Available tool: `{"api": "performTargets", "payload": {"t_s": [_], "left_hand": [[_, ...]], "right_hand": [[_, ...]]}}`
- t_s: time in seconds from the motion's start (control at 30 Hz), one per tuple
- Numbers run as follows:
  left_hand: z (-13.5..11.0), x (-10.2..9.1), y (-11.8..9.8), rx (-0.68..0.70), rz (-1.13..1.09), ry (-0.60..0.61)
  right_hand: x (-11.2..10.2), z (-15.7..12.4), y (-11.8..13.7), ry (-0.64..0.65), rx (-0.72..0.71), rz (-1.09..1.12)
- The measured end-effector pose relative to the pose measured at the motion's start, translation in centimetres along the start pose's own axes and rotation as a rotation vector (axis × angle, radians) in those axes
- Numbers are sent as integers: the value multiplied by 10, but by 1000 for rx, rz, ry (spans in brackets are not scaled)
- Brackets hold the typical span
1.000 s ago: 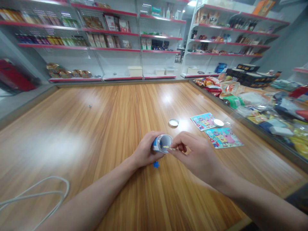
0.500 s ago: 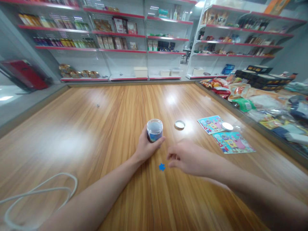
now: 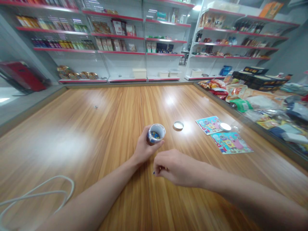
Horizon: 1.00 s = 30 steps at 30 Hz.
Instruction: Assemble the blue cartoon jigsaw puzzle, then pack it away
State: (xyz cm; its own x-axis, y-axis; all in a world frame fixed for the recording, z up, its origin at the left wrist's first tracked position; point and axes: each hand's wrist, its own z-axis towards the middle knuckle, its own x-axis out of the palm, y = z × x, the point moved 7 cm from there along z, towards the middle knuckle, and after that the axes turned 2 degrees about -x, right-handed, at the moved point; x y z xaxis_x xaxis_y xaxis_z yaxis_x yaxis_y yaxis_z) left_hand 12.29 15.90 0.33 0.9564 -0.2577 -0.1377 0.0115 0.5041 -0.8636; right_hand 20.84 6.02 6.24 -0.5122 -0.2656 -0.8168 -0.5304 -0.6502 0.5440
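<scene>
My left hand [image 3: 143,148] is wrapped round a small open can [image 3: 149,140], tilted so that its mouth faces me. Small blue and yellow puzzle pieces [image 3: 155,135] lie inside it. Close by on the right, my right hand [image 3: 172,166] is low over the table, fingers curled and pinched together. At its fingertips a bit of a blue puzzle piece [image 3: 154,173] shows; the fingers hide most of it. A round silver-rimmed lid [image 3: 178,125] lies beyond the hands.
Two colourful cartoon picture sheets [image 3: 232,143] lie to the right, with a white round lid [image 3: 225,127] by them. A white cable [image 3: 45,192] loops at the left. Packaged goods [image 3: 243,105] are heaped past the table's right edge. Stocked shelves [image 3: 120,35] stand behind.
My right hand has moved left and down onto the blue puzzle piece, its fingers closing there. The can has tipped toward me, so the pieces inside show. The view has shifted slightly.
</scene>
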Motion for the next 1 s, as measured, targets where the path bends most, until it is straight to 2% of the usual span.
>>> {"api": "performTargets", "payload": {"t_s": [0.07, 0.1, 0.2, 0.27, 0.33, 0.4, 0.47, 0.53, 0.63, 0.73, 0.77, 0.83, 0.87, 0.9, 1.0], "left_hand": [[-1, 3, -3, 18, 1, 42], [-2, 5, -5, 27, 2, 64], [-4, 10, -7, 42, 12, 119], [-5, 12, -8, 41, 24, 141], [-5, 12, -7, 30, 37, 152], [-6, 12, -5, 14, 43, 165], [-6, 14, -3, 2, 38, 195], [-6, 17, -2, -1, 24, 239], [-7, 23, -2, 0, -5, 315], [-8, 27, -3, -8, -26, 363], [-9, 27, -3, -13, -32, 369], [-9, 27, -2, -27, -41, 370], [-9, 27, -1, -36, -45, 368], [-10, 26, 0, -46, -49, 365], [-10, 25, 5, -80, -62, 355]], "right_hand": [[-42, -2, 6, -367, -19, -55], [-57, -3, 7, -477, -27, -109], [-80, -4, -11, -572, -19, -181], [-88, -8, -45, -665, 110, -184], [-82, -12, -88, -612, 315, -289], [-66, -17, -128, -460, 485, -396], [-53, -21, -152, -395, 512, -386], [-43, -22, -161, -365, 494, -359], [-37, -14, -150, -340, 431, -278], [-42, -2, -123, -371, 349, -142], [-47, 1, -111, -424, 315, -64], [-62, -1, -91, -640, 201, 283], [-66, -1, -81, -681, 145, 397], [-67, 0, -72, -676, 92, 464], [-59, 3, -52, -507, -6, 449]]}}
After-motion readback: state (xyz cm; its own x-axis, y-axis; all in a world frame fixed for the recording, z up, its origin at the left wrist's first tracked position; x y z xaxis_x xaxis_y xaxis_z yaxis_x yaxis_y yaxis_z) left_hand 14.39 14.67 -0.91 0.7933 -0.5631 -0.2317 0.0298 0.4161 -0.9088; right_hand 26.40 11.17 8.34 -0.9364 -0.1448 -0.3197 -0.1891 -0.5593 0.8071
